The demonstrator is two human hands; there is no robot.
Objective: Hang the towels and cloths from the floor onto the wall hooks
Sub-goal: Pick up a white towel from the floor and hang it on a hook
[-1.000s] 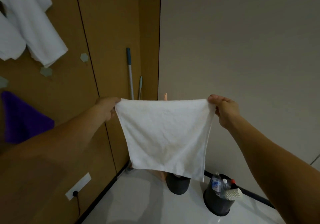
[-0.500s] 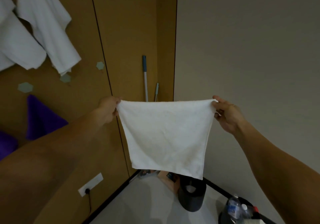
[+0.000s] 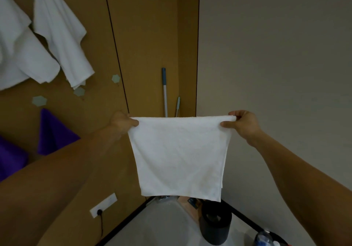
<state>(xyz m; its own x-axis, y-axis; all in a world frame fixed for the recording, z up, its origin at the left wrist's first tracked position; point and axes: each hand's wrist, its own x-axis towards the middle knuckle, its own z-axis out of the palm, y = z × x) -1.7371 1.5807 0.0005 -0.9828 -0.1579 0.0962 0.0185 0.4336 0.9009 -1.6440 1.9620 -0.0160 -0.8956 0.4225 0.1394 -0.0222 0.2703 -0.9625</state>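
A small white towel (image 3: 179, 158) hangs spread out flat in front of me. My left hand (image 3: 122, 121) pinches its top left corner and my right hand (image 3: 242, 123) pinches its top right corner. On the brown wall panel to the left hang two white towels (image 3: 57, 36) and, lower down, two purple cloths (image 3: 55, 133). Three bare pale hexagonal hooks (image 3: 115, 78) sit on the panel between them, and another shows at the top edge. The floor below the held towel is partly hidden by it.
Two mop handles (image 3: 164, 91) lean in the corner behind the towel. A dark bin (image 3: 215, 224) stands on the floor below, with a second container holding bottles (image 3: 266, 238) at the bottom right. A wall socket (image 3: 102, 204) with a plugged cable sits low on the panel.
The view has swung left and slightly down, bringing more of the hung towels and purple cloths into sight. Both hands keep holding the white towel stretched out; the right thumb now shows below its corner.
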